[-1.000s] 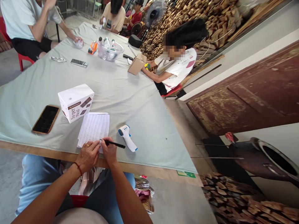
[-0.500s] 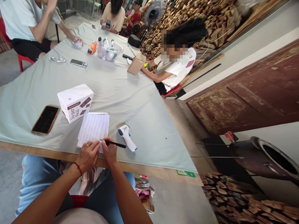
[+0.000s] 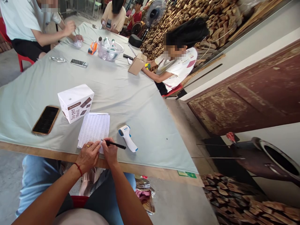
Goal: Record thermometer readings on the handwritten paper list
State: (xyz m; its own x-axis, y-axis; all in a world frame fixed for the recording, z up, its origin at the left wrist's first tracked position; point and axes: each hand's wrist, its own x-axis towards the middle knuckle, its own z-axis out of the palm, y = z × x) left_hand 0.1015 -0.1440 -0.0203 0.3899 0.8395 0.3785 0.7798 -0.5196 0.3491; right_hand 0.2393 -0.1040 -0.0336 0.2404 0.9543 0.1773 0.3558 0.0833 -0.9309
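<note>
Table: long table with a pale green cloth, and stacked firewood behind it.
Paper: sheet of paper full of tiny writing lies flat at the near edge, right in front of me.
Right hand: my right hand is closed around a black pen, with its tip on the bottom of the sheet.
Left hand: my left hand is bent down on the bottom corner of the sheet, fingers together, pinning it.
Close by: a white box touches the top of the sheet, a phone lies to its left, and a white thermometer lies just beside the pen.
Others: three other people sit farther along, busy with their own hands.
Could go wrong: I think the sheet could slide off the edge if my left hand lifts.
Could go wrong too: my pen hand could bump the thermometer, since it is so near.
Hard to see: the writing is too small to read, and my hands cover the sheet's bottom edge.
</note>
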